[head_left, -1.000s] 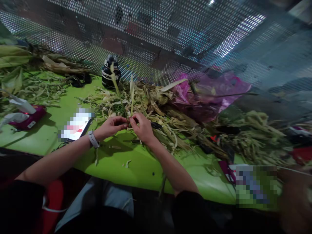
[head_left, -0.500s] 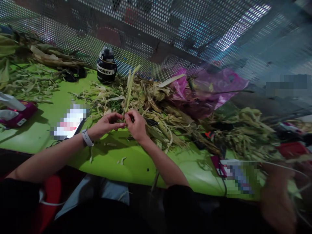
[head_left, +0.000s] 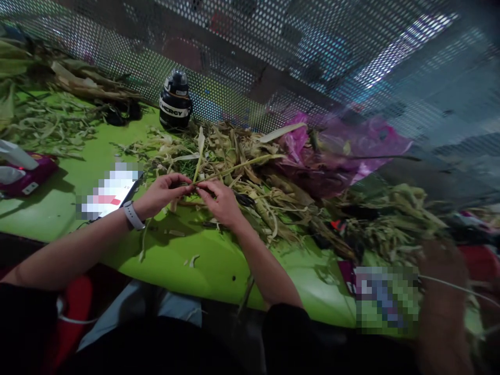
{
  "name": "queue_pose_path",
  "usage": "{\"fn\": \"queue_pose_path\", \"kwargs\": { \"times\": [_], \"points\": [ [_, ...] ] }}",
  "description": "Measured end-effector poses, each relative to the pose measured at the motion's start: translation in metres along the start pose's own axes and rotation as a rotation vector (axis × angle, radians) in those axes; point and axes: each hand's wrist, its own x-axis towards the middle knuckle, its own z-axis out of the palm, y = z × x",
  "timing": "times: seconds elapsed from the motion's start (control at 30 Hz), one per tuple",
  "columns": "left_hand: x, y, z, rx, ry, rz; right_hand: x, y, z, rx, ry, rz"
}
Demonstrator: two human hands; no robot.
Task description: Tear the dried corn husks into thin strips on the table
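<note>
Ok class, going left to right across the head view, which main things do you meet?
Purple box with white plugs → lit phone → left hand → right hand → pink plastic bag.

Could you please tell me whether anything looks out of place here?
Yes: a thin greenish plant strip droops over the front edge of the smooth green table, apart from the tangled yellowish plant heap; it looks stray.
</note>
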Motion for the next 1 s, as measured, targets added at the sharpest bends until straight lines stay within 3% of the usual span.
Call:
{"fn": "queue_pose_path", "kwargs": {
  "times": [0.13,0.27,0.37,0.53,0.73,0.9,1.0],
  "points": [
    [0.001,0.0,0.001,0.056,0.032,-0.052,-0.002,-0.003,0.001,-0.217,-0.004,-0.047],
    [0.003,-0.001,-0.003,0.129,0.083,-0.024,-0.004,-0.012,-0.007,-0.478,-0.042,-0.09],
    [0.002,0.002,-0.004,0.236,0.076,0.02,-0.005,-0.02,-0.019,-0.55,-0.061,-0.151],
    [-0.004,0.008,0.001,0.344,-0.096,0.094,-0.004,-0.029,-0.031,-0.514,0.06,-0.25],
    [-0.009,0.002,0.005,0.363,-0.191,0.233,-0.002,-0.027,-0.025,-0.354,0.021,-0.234],
    [-0.014,0.005,0.009,0.139,-0.262,0.125,-0.002,-0.02,-0.021,-0.301,0.029,-0.069],
    [-0.016,0.009,0.01,0.029,-0.194,0.06,-0.003,-0.02,-0.02,-0.263,0.096,0.041]
  ]
}}
